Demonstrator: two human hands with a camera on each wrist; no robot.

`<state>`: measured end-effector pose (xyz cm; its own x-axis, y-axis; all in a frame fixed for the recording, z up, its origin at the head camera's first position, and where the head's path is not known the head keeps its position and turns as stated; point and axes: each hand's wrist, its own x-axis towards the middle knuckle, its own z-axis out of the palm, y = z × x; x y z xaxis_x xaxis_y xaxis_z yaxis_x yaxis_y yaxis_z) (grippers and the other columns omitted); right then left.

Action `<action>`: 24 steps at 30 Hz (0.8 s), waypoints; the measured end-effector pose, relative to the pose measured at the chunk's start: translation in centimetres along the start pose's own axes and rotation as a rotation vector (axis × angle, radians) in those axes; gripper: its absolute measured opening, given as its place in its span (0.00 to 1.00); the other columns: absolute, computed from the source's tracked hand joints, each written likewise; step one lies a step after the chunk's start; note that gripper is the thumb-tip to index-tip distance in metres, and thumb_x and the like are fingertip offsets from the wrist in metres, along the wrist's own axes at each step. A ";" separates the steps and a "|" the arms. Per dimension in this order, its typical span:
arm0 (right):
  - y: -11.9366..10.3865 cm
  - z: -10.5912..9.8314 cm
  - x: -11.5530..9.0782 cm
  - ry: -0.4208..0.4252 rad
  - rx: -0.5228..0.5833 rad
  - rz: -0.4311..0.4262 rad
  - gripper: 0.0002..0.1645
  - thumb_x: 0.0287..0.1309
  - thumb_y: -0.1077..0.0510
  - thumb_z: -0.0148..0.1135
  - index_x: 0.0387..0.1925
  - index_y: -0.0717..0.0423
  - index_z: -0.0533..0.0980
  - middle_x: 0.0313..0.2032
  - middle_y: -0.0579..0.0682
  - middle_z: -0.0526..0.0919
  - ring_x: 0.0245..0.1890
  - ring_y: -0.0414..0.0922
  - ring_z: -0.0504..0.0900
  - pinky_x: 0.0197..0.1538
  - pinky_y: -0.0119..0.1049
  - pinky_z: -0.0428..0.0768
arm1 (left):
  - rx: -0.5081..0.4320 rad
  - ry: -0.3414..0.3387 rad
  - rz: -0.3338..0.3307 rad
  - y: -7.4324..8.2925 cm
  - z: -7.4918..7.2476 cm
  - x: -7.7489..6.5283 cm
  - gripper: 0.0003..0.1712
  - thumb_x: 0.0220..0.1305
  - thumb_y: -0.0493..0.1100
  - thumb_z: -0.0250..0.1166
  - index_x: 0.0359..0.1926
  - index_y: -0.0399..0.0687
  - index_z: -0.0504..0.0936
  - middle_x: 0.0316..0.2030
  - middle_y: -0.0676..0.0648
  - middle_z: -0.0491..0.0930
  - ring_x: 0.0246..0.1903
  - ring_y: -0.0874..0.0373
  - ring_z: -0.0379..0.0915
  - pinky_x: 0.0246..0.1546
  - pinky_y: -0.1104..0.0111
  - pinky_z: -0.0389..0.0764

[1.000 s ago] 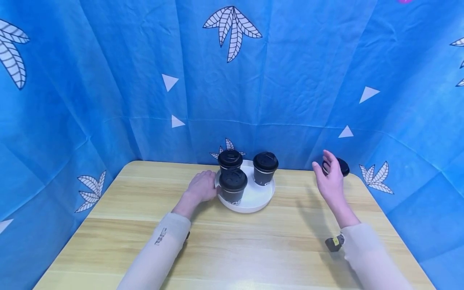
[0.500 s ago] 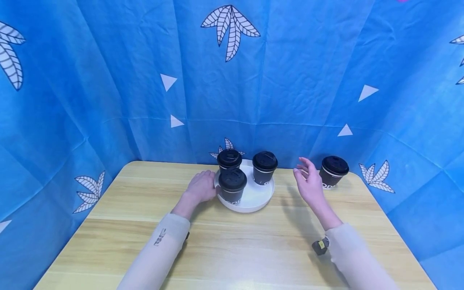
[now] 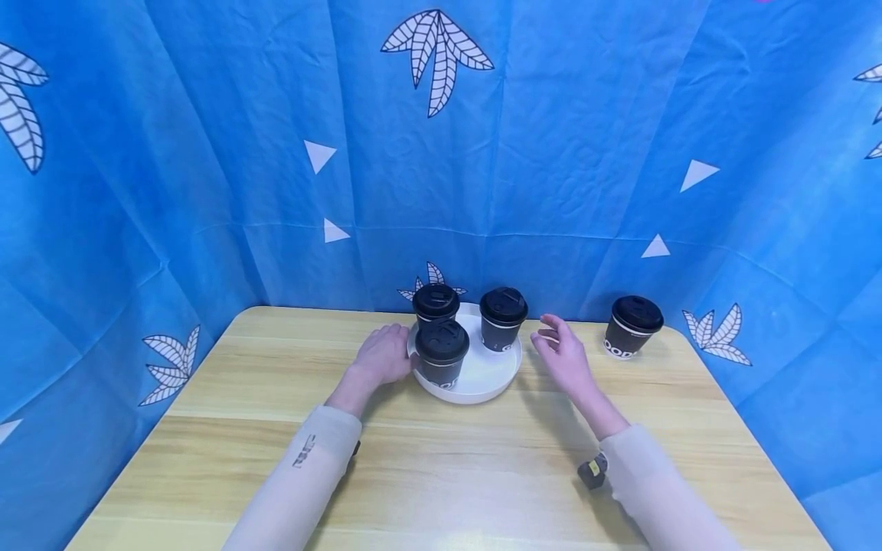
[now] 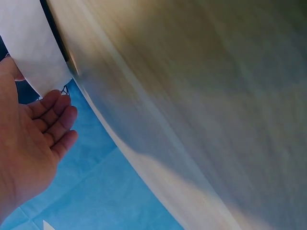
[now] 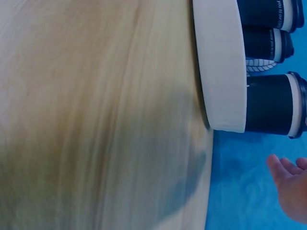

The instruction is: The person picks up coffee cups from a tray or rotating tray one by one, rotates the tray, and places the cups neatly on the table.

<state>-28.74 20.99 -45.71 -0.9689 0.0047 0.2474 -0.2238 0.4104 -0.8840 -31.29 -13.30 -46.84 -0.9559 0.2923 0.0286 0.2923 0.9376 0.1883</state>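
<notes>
A round white tray (image 3: 491, 380) sits at the back middle of the table, carrying three dark paper cups with black lids: front-left cup (image 3: 442, 353), back-left cup (image 3: 436, 300) and right cup (image 3: 503, 317). My left hand (image 3: 384, 353) grips the tray's left edge; in the left wrist view its thumb and bent fingers (image 4: 60, 115) lie at the tray wall (image 4: 36, 45). My right hand (image 3: 565, 358) hovers off the tray's right side, fingers loosely bent and holding nothing. In the right wrist view that hand (image 5: 293, 189) is apart from the nearest cup (image 5: 269, 104).
Another lidded paper cup (image 3: 631, 327) stands by the table's back right corner, to the right of my right hand. Behind the wooden table (image 3: 441, 467) hangs a blue curtain (image 3: 565, 153) with leaf and triangle prints, which also closes off both sides.
My right hand has moved left from in front of the far-right cup to beside the tray, uncovering that cup. The left hand, tray and cups have stayed in place.
</notes>
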 end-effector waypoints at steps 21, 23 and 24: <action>0.9 2.3 0.3 -0.163 -0.216 0.104 0.33 0.73 0.60 0.56 0.71 0.75 0.62 0.66 0.72 0.73 0.61 0.66 0.78 0.63 0.56 0.79 | 0.007 0.015 -0.003 0.0 0.1 -0.1 0.32 0.66 0.53 0.66 0.62 0.36 0.75 0.54 0.40 0.79 0.57 0.44 0.73 0.67 0.51 0.72; 1.0 2.4 0.3 -0.166 -0.227 0.107 0.33 0.72 0.60 0.56 0.71 0.75 0.63 0.65 0.72 0.74 0.60 0.66 0.79 0.63 0.56 0.79 | 0.009 0.013 -0.003 0.0 0.0 -0.1 0.31 0.66 0.53 0.66 0.62 0.36 0.75 0.55 0.40 0.79 0.56 0.44 0.73 0.66 0.52 0.72; 1.1 2.4 0.2 -0.168 -0.234 0.107 0.32 0.72 0.61 0.56 0.70 0.75 0.63 0.64 0.73 0.75 0.59 0.66 0.79 0.63 0.56 0.79 | 0.009 0.013 -0.002 0.0 0.0 -0.1 0.31 0.66 0.53 0.66 0.62 0.36 0.75 0.54 0.40 0.79 0.56 0.45 0.73 0.66 0.52 0.73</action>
<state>-29.45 19.21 -47.56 -0.9939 -0.0840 0.0716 -0.1082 0.6148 -0.7812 -31.16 -13.29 -46.87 -0.9568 0.2878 0.0409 0.2904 0.9398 0.1800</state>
